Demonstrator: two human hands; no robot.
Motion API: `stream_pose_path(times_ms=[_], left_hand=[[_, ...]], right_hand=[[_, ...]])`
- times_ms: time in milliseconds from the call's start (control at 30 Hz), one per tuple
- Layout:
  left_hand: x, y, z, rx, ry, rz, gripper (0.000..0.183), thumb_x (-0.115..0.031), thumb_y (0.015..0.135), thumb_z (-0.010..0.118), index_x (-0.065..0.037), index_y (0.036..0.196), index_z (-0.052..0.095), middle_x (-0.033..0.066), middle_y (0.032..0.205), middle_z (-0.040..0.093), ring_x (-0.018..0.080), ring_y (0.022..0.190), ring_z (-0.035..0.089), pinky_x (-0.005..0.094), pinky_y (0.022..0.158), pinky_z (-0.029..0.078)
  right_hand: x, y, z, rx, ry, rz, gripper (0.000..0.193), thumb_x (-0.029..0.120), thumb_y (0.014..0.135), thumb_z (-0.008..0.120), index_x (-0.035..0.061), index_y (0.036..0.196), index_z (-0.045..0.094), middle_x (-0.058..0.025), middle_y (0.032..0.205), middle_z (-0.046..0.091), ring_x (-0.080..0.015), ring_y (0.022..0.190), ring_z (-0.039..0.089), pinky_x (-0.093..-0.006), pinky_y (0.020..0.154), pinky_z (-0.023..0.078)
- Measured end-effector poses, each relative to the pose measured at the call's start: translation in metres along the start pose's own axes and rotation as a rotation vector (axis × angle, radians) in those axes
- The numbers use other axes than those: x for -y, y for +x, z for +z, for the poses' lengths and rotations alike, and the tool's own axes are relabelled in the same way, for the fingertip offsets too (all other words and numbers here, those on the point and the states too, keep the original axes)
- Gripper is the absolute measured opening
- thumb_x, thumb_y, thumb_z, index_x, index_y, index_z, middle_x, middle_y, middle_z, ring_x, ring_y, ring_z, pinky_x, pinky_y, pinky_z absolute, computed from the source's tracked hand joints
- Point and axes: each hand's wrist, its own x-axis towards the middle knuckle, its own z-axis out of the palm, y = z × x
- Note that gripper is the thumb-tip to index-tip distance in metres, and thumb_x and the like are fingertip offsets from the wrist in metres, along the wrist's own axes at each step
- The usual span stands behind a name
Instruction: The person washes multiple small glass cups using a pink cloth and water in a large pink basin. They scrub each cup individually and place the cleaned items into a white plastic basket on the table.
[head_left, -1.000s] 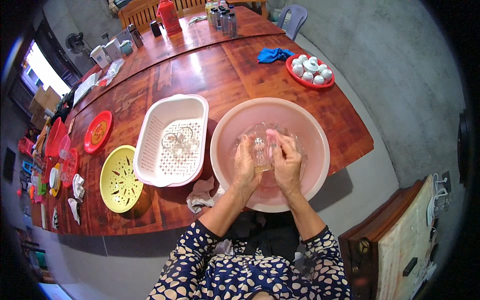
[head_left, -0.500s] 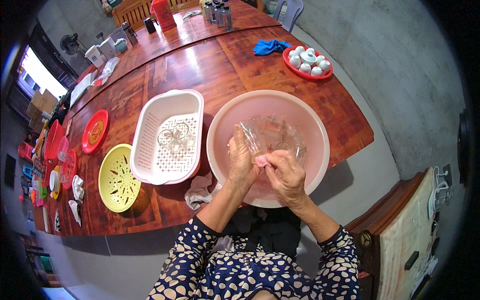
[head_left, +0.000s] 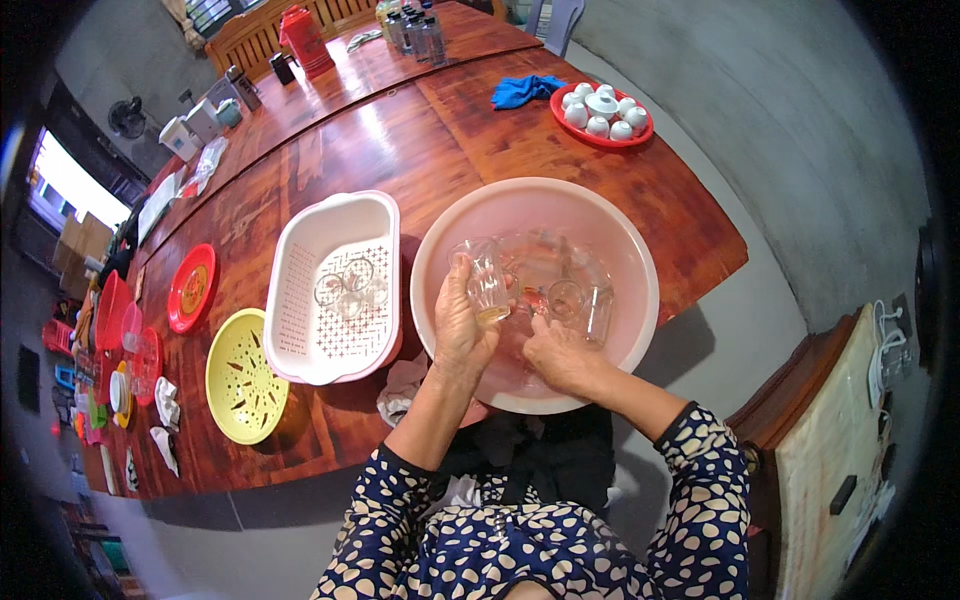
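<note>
- Well, as for print, pale marks show on the red flask (head_left: 307, 45), far ahead of my left hand, too small to make out; the dark-capped bottles (head_left: 413, 36) beside it are just as hard to read.
- My left hand (head_left: 463, 325) is closed around a clear drinking glass (head_left: 487, 280), thumb along its near side; the glass tilts over the pink basin (head_left: 535, 200), its yellowish end toward my right hand.
- My right hand (head_left: 566, 352) reaches low into the basin, fingers bent; I cannot tell whether they grip anything, as the tips are lost among reflections and glass.
- More glasses (head_left: 566, 298) lie in the basin just beyond and beside my right fingers.
- Left of my left hand is the white basket (head_left: 335, 232), some clear glass cups (head_left: 345, 290) inside; the basin's rim stands between.
- Farther left sit a yellow colander (head_left: 240, 350) and a red plate (head_left: 176, 312).
- A crumpled cloth (head_left: 402, 386) lies on the table (head_left: 450, 140) just beside my left forearm.
- Well ahead of my right hand, a red tray (head_left: 608, 141) carries white cups (head_left: 597, 127), a blue cloth (head_left: 522, 92) next to it.
</note>
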Motion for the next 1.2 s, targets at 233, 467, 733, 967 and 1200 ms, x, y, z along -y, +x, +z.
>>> stream_pose_path(times_ms=[233, 467, 733, 967, 1200], left_hand=[[-0.003, 0.000, -0.012, -0.018, -0.032, -0.104, 0.043, -0.049, 0.091, 0.051, -0.012, 0.115, 0.053, 0.0055, 0.096, 0.063, 0.0199, 0.085, 0.062, 0.0381, 0.067, 0.053], [0.024, 0.007, -0.014, 0.271, -0.260, -0.277, 0.051, -0.053, 0.091, 0.048, -0.008, 0.114, 0.056, 0.0102, 0.099, 0.063, 0.0232, 0.093, 0.061, 0.0372, 0.081, 0.053], [0.032, -0.001, 0.007, 0.109, -0.026, -0.201, 0.056, -0.060, 0.087, 0.052, -0.017, 0.123, 0.050, 0.0041, 0.120, 0.055, 0.0216, 0.110, 0.055, 0.0422, 0.089, 0.052], [0.012, -0.020, 0.013, 0.236, 0.342, -0.050, 0.071, -0.001, 0.073, 0.074, -0.013, 0.133, 0.039, 0.0049, 0.117, 0.053, 0.0169, 0.099, 0.058, 0.0283, 0.072, 0.053], [0.013, -0.014, 0.008, 0.389, 0.622, 0.170, 0.064, 0.002, 0.068, 0.076, -0.007, 0.124, 0.045, 0.0054, 0.115, 0.053, 0.0156, 0.112, 0.049, 0.0298, 0.094, 0.045]], right_hand=[[-0.026, -0.002, -0.018, -0.039, 0.430, -0.078, 0.019, 0.016, 0.080, 0.063, 0.0017, 0.093, 0.064, -0.0164, 0.088, 0.058, -0.0290, 0.078, 0.061, -0.0411, 0.074, 0.049], [0.036, 0.010, -0.055, -0.981, 0.363, -0.258, 0.022, 0.004, 0.074, 0.071, 0.0066, 0.095, 0.066, -0.0104, 0.090, 0.057, -0.0256, 0.081, 0.059, -0.0320, 0.070, 0.049], [0.007, 0.043, -0.058, -1.054, 0.568, 0.098, 0.018, 0.002, 0.076, 0.068, 0.0048, 0.093, 0.065, -0.0092, 0.088, 0.056, -0.0213, 0.080, 0.059, -0.0314, 0.065, 0.048], [-0.039, 0.030, -0.066, -0.596, 1.468, 0.115, 0.010, 0.008, 0.089, 0.061, 0.0009, 0.093, 0.067, -0.0016, 0.073, 0.064, -0.0045, 0.061, 0.056, -0.0202, 0.051, 0.046], [-0.021, 0.017, -0.099, -0.673, 1.063, -0.076, 0.010, 0.009, 0.082, 0.067, 0.0016, 0.089, 0.066, -0.0055, 0.087, 0.058, -0.0126, 0.076, 0.059, -0.0267, 0.064, 0.048]])
